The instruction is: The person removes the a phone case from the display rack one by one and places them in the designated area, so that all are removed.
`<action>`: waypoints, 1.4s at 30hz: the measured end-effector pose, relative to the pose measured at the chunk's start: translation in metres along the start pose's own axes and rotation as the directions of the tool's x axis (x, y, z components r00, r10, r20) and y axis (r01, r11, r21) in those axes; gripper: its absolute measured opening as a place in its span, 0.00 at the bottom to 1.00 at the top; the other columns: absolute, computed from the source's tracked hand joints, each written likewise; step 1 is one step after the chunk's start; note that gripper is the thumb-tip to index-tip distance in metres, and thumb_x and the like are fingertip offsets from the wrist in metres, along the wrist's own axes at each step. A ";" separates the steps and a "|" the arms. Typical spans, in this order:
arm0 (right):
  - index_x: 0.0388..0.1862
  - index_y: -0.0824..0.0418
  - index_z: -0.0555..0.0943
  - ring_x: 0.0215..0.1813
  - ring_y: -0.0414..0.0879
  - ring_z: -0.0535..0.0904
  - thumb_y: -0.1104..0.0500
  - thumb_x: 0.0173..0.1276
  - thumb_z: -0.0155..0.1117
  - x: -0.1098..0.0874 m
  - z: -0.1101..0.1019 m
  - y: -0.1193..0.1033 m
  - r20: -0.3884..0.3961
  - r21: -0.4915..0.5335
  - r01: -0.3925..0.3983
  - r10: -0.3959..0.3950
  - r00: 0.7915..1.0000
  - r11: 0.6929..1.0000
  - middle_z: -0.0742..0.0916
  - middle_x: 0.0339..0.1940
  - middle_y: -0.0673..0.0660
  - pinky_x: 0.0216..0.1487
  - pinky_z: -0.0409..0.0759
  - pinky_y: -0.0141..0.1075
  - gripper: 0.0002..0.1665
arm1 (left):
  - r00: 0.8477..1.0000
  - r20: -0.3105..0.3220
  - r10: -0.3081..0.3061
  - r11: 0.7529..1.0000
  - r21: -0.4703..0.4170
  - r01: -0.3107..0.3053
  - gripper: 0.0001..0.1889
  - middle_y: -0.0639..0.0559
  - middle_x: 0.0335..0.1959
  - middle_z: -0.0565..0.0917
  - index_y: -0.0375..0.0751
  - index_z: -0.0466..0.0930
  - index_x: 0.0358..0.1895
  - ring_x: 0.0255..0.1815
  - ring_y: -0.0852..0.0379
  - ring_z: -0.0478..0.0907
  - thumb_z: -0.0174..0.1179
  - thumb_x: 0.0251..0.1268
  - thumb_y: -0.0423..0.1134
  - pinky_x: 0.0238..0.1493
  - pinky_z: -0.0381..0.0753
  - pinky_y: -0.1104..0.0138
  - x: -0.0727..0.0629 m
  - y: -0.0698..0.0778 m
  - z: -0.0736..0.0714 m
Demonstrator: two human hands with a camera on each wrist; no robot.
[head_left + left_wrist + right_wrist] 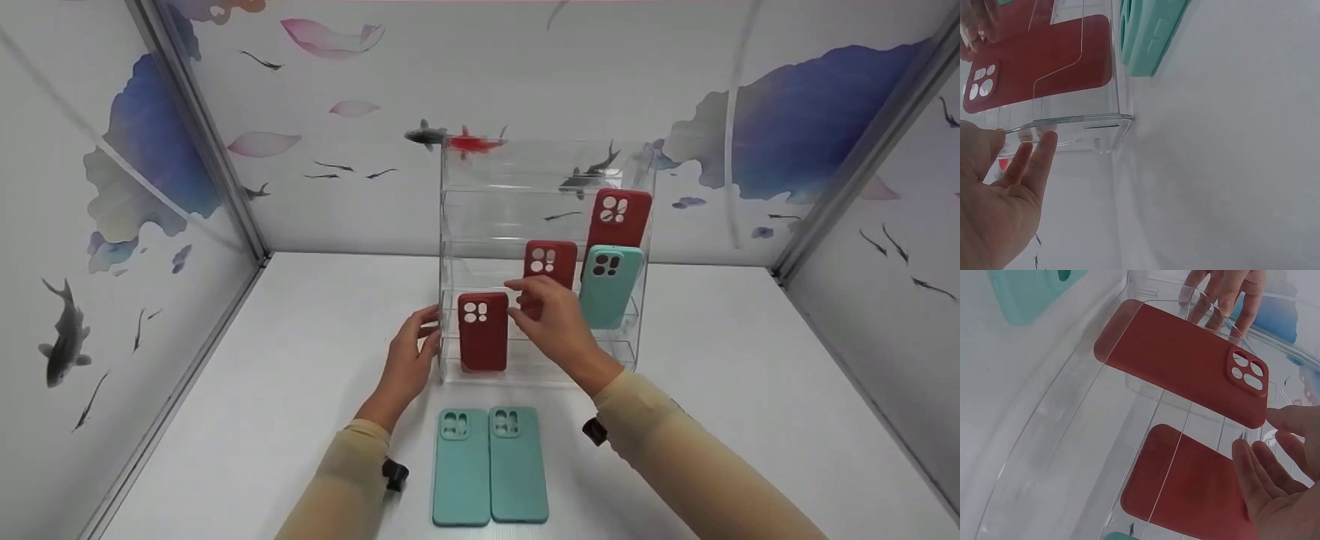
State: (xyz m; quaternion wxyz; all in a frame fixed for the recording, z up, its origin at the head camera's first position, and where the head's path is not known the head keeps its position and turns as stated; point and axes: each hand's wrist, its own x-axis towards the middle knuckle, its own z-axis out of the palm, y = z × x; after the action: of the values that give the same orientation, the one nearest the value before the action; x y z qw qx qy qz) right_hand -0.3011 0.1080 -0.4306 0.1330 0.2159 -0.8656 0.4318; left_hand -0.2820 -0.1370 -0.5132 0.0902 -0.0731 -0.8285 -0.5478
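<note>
A clear stepped display rack (540, 367) holds several phone cases. At its lower left stands a dark red phone case (483, 341), leaning back behind a clear lip. My left hand (409, 356) rests its fingertips and thumb against the rack's left side; the fingers (1044, 154) are fairly straight on the clear panel. My right hand (551, 319) hovers just right of the red case's upper corner, thumb close to its edge, fingers spread with nothing between them. Behind that hand is a second red case (551, 255), partly hidden.
At the rack's right, a mint green case (611, 289) stands before another red case (622, 214). Two mint green cases (461, 472) lie side by side on the white table (330, 300) in front. White walls painted with fish enclose the table.
</note>
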 end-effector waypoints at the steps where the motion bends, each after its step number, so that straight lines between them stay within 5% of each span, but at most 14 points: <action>1: 0.60 0.55 0.85 0.48 0.48 0.88 0.65 0.68 0.72 0.002 0.000 0.000 0.000 0.003 -0.006 0.006 1.000 1.000 0.88 0.53 0.57 0.54 0.91 0.42 0.21 | 1.000 -0.001 -0.002 1.000 0.000 0.002 0.23 0.48 0.70 0.75 0.51 0.66 0.76 0.68 0.50 0.76 0.52 0.83 0.37 0.64 0.85 0.64 0.000 0.000 0.000; 7: 0.59 0.55 0.85 0.49 0.46 0.90 0.64 0.69 0.72 0.008 0.004 0.007 0.012 0.055 -0.040 0.039 0.999 0.998 0.88 0.54 0.55 0.51 0.92 0.38 0.20 | 1.000 -0.005 0.000 1.000 -0.008 0.000 0.23 0.48 0.70 0.75 0.49 0.65 0.76 0.69 0.50 0.76 0.51 0.83 0.36 0.64 0.85 0.66 0.001 0.002 0.000; 25: 0.54 0.53 0.87 0.46 0.44 0.89 0.66 0.69 0.72 0.005 0.012 0.023 -0.036 0.081 0.051 -0.048 0.998 0.995 0.90 0.49 0.51 0.54 0.91 0.40 0.16 | 1.000 0.005 0.010 1.000 -0.016 -0.010 0.23 0.46 0.70 0.74 0.48 0.65 0.76 0.69 0.48 0.76 0.50 0.83 0.35 0.64 0.85 0.66 0.002 0.001 0.000; 42: 0.54 0.54 0.87 0.43 0.43 0.89 0.64 0.69 0.73 -0.002 0.009 0.026 -0.036 0.133 0.027 -0.022 0.999 0.991 0.91 0.48 0.51 0.45 0.92 0.34 0.16 | 1.000 -0.008 0.004 1.000 0.002 -0.004 0.23 0.45 0.70 0.75 0.47 0.66 0.76 0.69 0.48 0.76 0.51 0.82 0.34 0.65 0.85 0.63 -0.001 0.002 0.000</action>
State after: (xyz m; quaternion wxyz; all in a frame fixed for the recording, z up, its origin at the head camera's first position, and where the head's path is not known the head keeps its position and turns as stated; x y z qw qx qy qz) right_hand -0.3126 0.1147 -0.4546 0.1385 0.2276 -0.8295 0.4909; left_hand -0.2803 -0.1361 -0.5123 0.0949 -0.0725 -0.8284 -0.5472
